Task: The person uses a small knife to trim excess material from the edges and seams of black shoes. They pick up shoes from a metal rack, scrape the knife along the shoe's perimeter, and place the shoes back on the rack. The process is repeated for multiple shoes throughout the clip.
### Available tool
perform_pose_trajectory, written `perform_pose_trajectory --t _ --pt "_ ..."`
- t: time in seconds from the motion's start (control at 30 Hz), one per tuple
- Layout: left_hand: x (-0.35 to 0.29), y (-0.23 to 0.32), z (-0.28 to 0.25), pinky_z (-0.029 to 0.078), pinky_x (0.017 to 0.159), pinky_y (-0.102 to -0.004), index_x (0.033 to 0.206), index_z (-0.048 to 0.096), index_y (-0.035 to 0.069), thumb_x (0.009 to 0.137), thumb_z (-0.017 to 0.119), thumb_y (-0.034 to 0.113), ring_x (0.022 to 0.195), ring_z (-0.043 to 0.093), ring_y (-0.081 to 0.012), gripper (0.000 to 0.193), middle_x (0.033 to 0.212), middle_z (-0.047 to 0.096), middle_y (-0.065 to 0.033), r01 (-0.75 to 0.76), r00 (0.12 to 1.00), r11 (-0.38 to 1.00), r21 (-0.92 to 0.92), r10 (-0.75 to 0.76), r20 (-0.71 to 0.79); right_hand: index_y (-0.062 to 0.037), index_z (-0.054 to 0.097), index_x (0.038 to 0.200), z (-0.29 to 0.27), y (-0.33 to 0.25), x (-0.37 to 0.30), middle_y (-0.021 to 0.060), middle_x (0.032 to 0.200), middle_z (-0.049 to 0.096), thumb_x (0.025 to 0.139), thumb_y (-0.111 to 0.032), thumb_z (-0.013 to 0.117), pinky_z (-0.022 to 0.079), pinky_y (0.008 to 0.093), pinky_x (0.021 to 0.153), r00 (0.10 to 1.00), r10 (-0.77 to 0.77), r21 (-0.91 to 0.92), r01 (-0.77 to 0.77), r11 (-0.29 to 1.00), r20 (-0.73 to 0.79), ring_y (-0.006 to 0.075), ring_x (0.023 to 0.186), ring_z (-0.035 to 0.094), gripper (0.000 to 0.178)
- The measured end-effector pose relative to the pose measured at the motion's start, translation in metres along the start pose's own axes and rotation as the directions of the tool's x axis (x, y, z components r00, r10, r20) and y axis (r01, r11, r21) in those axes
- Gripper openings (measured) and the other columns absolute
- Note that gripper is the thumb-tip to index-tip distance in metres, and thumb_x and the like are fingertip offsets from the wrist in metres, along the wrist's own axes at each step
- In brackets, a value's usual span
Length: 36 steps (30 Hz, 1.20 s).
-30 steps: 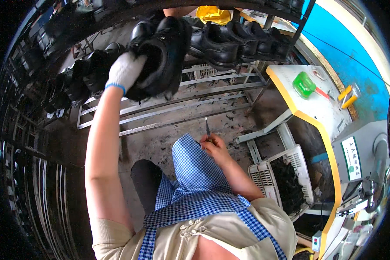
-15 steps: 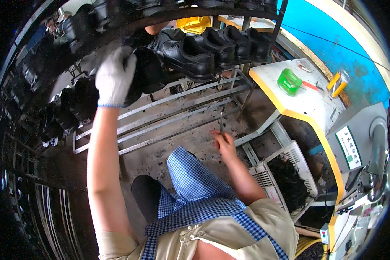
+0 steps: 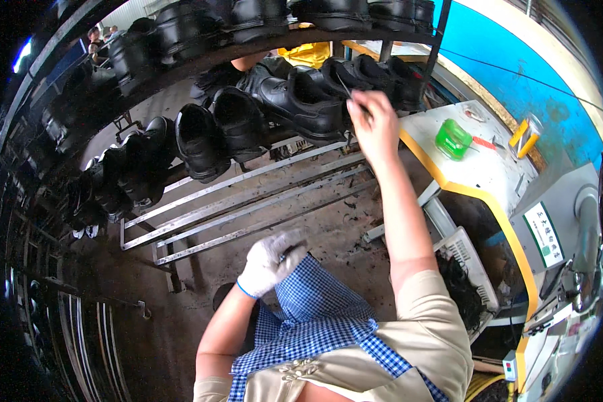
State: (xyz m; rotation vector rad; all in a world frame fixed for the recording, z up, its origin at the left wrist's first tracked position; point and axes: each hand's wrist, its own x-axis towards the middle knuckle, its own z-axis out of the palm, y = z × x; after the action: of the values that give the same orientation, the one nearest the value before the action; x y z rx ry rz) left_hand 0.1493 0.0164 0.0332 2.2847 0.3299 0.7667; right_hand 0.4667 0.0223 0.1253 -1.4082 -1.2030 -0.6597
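My left hand (image 3: 269, 263), in a white knit glove, hovers over my checked apron near the knee. Its fingers are half bent and slightly blurred, with a gap beside the thumb and nothing seen in them. My bare right hand (image 3: 375, 124) is raised at the shelf, closed on a thin pointed tool (image 3: 344, 84) whose exact kind I cannot make out. The tool points up and left, in front of the row of shoes. Nearest to it is a black shoe (image 3: 301, 104). Farther left along the same shelf stand more black shoes (image 3: 201, 142).
More black shoes (image 3: 258, 20) fill the upper shelf. A metal rail frame (image 3: 248, 201) runs below. At right, a yellow-edged table (image 3: 492, 171) carries a green container (image 3: 453, 139) and a yellow-banded jar (image 3: 524, 136). Another person's arm (image 3: 248, 61) shows behind the rack.
My left hand has come down from the shoes to above my apron. My right hand has risen with the thin tool to the shelf. Shoes that the glove covered now show.
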Motion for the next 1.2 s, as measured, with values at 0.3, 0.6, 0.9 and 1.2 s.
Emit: perform_pose_trajectory --t 0.3,0.6,0.9,1.2 --pt "-0.052 -0.015 0.018 0.054 0.085 -0.0315 0.113 0.068 -0.001 0.093 0.064 0.013 0.096 0.07 -0.022 0.025 0.105 0.072 -0.0137 0.273 0.962 0.943 -0.191 -0.274 0.02 -0.0032 0.07 0.114 0.071 0.025 0.112 0.0143 0.116 0.07 0.069 -0.065 0.075 0.053 0.0387 0.092 0.559 0.462 -0.655 0.205 0.728 0.689 0.0287 0.109 0.067 0.077" --pt "-0.07 -0.013 0.026 0.054 0.086 -0.0313 0.112 0.067 -0.004 0.094 0.062 0.013 0.095 0.069 -0.0206 0.025 0.106 0.072 -0.0148 0.313 0.945 0.906 -0.284 -0.327 -0.002 -0.0073 0.072 0.109 0.048 0.019 0.069 0.0164 0.11 0.07 0.083 -0.037 0.071 0.053 0.043 0.092 0.636 0.373 -0.559 0.111 0.822 0.675 0.0326 0.107 0.066 0.039" --pt "-0.08 -0.015 0.02 0.053 0.088 -0.0308 0.117 0.067 -0.002 0.094 0.064 0.016 0.097 0.069 -0.0194 0.029 0.107 0.071 -0.0144 0.393 0.903 0.814 -0.428 -0.429 0.013 -0.0049 0.063 0.078 -0.03 0.006 -0.06 0.0201 0.075 0.066 0.087 -0.029 0.068 0.05 0.0519 0.066 0.899 0.189 -0.458 0.015 0.889 0.396 0.0421 0.074 0.065 0.026" --pt "-0.094 0.001 -0.006 0.053 0.088 -0.0303 0.119 0.064 -0.003 0.097 0.063 0.016 0.098 0.067 -0.0176 0.029 0.106 0.07 -0.0113 0.34 0.874 0.771 -0.539 -0.471 -0.122 -0.0023 0.068 0.091 -0.094 -0.013 -0.177 0.0149 0.065 0.058 0.074 -0.007 0.064 0.046 0.0452 0.052 0.932 -0.073 -0.227 0.162 0.96 0.355 0.0366 0.057 0.059 0.018"
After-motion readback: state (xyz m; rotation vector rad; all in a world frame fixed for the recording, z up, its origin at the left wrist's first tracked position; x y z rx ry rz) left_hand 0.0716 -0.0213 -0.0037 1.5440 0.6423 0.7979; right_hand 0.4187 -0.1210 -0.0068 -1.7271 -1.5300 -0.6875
